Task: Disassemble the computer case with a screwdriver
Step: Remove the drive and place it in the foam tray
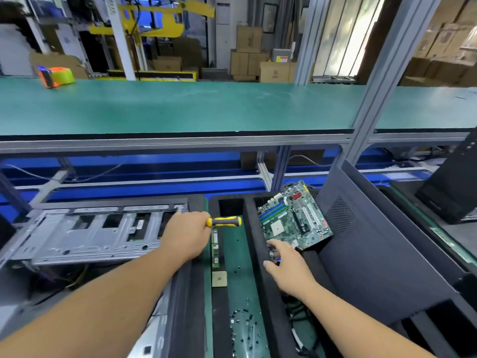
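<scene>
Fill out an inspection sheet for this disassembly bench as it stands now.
Surface: green mat between black foam trays.
Job's things: bare metal chassis at left; motherboard tilted in the right tray; screwdriver.
Clutter: loose screws, RAM stick and CPU chip on the mat.
Hands: left hand grips the screwdriver; right hand at the motherboard's near edge, fingers hidden.
Cables: wires in the tray under the right forearm.
Surroundings: green conveyor shelf, tape dispenser, cardboard boxes.
</scene>
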